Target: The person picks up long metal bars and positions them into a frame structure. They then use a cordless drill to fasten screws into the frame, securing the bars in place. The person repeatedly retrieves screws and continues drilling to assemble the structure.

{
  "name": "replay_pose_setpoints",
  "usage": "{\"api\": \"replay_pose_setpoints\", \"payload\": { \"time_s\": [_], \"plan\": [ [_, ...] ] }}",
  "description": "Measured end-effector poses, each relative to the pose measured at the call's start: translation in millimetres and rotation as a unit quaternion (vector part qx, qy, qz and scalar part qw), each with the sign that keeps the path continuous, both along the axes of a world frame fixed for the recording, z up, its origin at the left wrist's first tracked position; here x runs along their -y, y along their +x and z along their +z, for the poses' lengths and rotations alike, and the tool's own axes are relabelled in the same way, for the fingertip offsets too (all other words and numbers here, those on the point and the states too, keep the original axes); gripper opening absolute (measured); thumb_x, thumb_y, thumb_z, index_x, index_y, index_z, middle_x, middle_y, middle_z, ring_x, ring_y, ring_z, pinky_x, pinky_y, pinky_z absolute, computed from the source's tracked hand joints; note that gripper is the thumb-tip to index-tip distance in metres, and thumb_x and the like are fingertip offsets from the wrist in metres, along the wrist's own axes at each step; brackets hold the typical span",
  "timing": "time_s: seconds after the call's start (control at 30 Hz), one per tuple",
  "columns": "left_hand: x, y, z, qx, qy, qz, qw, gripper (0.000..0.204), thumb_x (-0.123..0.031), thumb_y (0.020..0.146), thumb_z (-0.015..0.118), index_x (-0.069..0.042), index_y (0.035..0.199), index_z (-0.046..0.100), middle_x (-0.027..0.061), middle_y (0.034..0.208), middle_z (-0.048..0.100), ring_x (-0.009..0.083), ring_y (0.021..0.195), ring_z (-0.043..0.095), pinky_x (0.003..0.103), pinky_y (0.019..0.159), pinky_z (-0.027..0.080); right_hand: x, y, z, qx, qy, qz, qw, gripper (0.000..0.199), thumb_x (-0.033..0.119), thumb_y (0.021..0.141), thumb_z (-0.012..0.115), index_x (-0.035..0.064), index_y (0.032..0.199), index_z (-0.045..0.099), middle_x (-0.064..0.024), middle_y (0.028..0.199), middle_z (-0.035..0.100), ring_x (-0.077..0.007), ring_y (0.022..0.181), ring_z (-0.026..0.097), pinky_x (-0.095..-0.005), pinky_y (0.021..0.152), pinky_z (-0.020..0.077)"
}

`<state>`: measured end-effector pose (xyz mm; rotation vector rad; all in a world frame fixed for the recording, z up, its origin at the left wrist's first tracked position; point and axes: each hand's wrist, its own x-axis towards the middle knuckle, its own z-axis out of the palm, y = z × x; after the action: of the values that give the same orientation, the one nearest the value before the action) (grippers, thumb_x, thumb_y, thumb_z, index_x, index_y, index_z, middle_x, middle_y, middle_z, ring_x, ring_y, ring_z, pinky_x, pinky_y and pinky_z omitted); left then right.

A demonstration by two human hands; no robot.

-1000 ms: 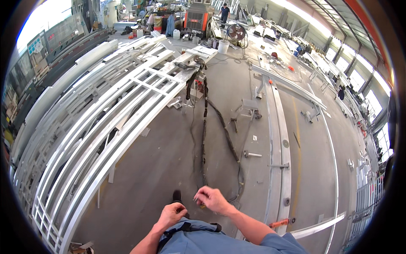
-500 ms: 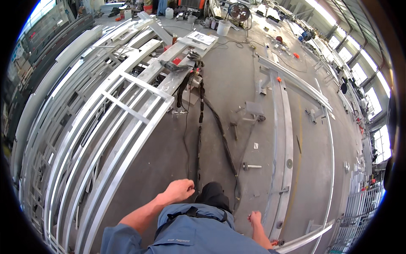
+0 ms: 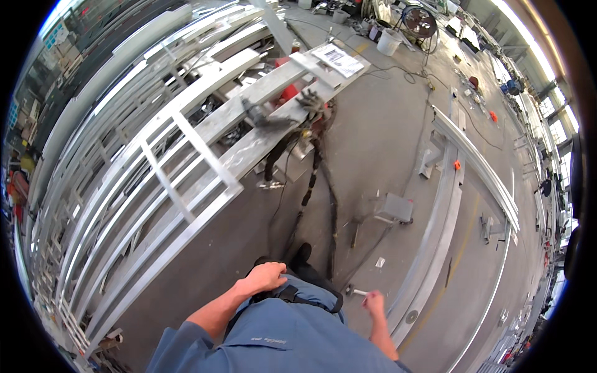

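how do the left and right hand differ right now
Position: the left hand is in close at the person's waist, while the right hand is out to the side, away from the torso.
Apparent size: the left hand looks larger in the picture than the right hand.
Backdrop: the right hand shows against the floor; the left hand is partly against dark clothing.
Shared: both are bare.

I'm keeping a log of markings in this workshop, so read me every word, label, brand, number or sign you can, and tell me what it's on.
None can be read reliably.
Blue shirt: a short line of pale lettering, too small and blurred.
White sheet, upper middle of the view: dark print, too small to read.
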<state>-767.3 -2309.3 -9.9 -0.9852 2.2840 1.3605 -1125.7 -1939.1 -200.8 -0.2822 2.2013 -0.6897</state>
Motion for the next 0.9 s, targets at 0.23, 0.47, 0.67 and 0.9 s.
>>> {"api": "replay_pose_setpoints", "payload": {
  "time_s": [0.23,0.47,0.67,0.9],
  "plan": [
    [111,-137,21,-0.015,-0.033,0.054,0.998,0.034,-0.029,0.09,0.063,-0.004,0.113,0.067,0.0152,0.107,0.071,0.0348,0.104,0.066,0.043,0.089,0.052,245,-286,105,-0.109,-0.132,-0.02,0.985,0.009,0.005,0.093,0.059,-0.0005,0.1,0.058,-0.0091,0.073,0.064,-0.0165,0.058,0.065,-0.0296,0.048,0.0521],
    [238,-253,-21,-0.004,-0.032,0.074,0.997,0.034,-0.031,0.091,0.066,-0.004,0.111,0.066,0.0165,0.107,0.069,0.0349,0.103,0.067,0.045,0.089,0.053,367,-349,50,-0.116,-0.096,0.114,0.982,0.017,0.002,0.088,0.063,-0.0001,0.103,0.057,-0.0095,0.075,0.066,-0.0178,0.062,0.068,-0.0307,0.055,0.0551],
    [364,-364,-23,-0.018,-0.088,0.029,0.996,0.035,-0.032,0.091,0.068,-0.005,0.112,0.064,0.0183,0.107,0.068,0.0399,0.105,0.065,0.049,0.088,0.053,367,-378,3,0.024,0.011,0.085,0.996,0.024,-0.004,0.083,0.068,-0.0028,0.105,0.059,-0.011,0.074,0.068,-0.021,0.062,0.07,-0.0324,0.053,0.0555],
    [486,-412,0,-0.034,-0.12,0.212,0.969,0.028,-0.025,0.088,0.07,-0.005,0.105,0.065,0.0146,0.099,0.068,0.0353,0.097,0.066,0.045,0.083,0.053,497,-556,-26,-0.099,0.085,0.144,0.981,0.018,0.001,0.072,0.075,-0.0011,0.087,0.067,-0.0115,0.069,0.067,-0.0194,0.057,0.067,-0.0349,0.051,0.0533]
  ]
}}
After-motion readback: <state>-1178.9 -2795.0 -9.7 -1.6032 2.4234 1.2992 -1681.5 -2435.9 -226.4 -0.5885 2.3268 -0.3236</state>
